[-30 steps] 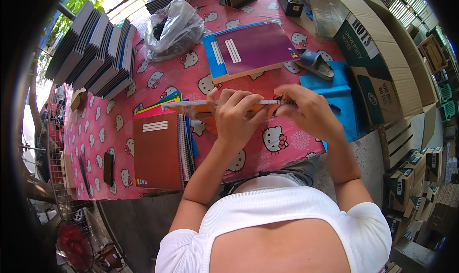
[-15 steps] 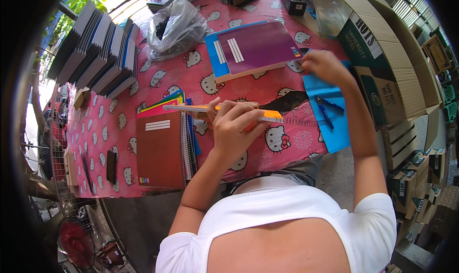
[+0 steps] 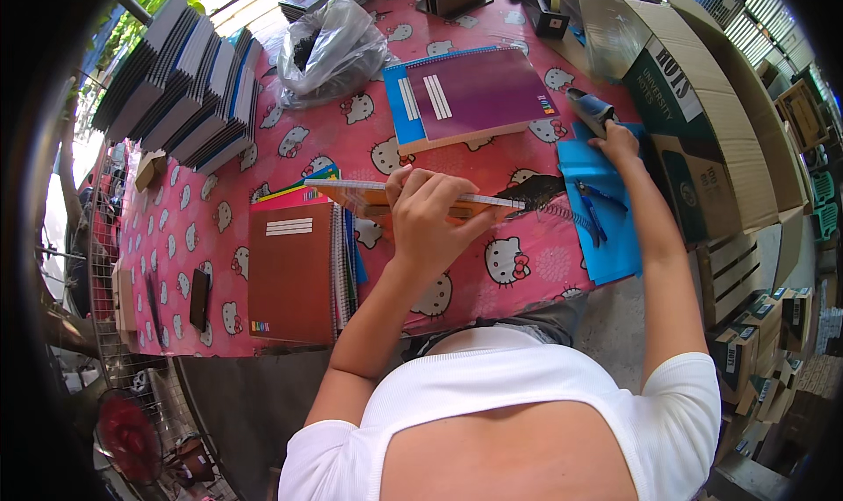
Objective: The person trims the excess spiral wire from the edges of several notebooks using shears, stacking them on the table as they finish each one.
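Observation:
My left hand point(image 3: 430, 216) grips an orange spiral notebook point(image 3: 356, 195) in clear plastic wrap and holds it edge-up over the pink cartoon-cat tablecloth point(image 3: 290, 141). My right hand point(image 3: 617, 141) is stretched out to the right, its fingers closed on a small blue-grey hand tool point(image 3: 589, 108) that sticks up from the fist. Under that hand lies a blue sheet point(image 3: 615, 246) with blue pens point(image 3: 594, 209) on it.
A purple notebook on a blue one point(image 3: 479, 93) lies ahead. A brown notebook stack point(image 3: 291, 277) sits at the left, with notebook piles point(image 3: 176, 79), a plastic bag point(image 3: 329, 49) and a black phone point(image 3: 200, 299) beyond it. Cardboard boxes point(image 3: 702, 123) line the right edge.
My right hand left the orange notebook and reached right to the blue-grey tool. My left hand now holds the notebook alone, a little lower.

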Demonstrator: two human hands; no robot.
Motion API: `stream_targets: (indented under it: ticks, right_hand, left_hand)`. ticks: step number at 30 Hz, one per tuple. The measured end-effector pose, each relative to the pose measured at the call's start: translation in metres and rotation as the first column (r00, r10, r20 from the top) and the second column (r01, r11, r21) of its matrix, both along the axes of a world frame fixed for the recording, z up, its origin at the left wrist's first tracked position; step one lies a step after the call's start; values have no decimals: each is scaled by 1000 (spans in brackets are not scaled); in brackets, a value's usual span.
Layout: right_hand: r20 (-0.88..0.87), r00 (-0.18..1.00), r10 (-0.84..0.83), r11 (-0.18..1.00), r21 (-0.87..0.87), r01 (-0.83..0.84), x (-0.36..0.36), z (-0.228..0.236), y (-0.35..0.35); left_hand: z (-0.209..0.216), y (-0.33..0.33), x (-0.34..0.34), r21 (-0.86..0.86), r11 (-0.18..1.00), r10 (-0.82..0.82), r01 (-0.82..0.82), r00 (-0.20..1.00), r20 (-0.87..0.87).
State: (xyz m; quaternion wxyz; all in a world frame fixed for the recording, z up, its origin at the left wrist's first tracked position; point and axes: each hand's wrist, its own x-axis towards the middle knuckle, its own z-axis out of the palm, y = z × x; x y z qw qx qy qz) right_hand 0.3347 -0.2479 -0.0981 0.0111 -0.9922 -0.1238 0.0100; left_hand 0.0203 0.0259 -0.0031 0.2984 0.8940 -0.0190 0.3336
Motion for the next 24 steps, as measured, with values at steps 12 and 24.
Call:
stream_targets:
  ticks: [12,24]
  right_hand:
    - [-39,666,745,423,800,-426,-121,75,69]
    - [-137,589,797,333,912,-238,-115,81,74]
  left_hand:
    - [-3,2,8,-27,1000,5,-1,989,147]
    - [4,-8,8,-123,990,75,-62,992,103]
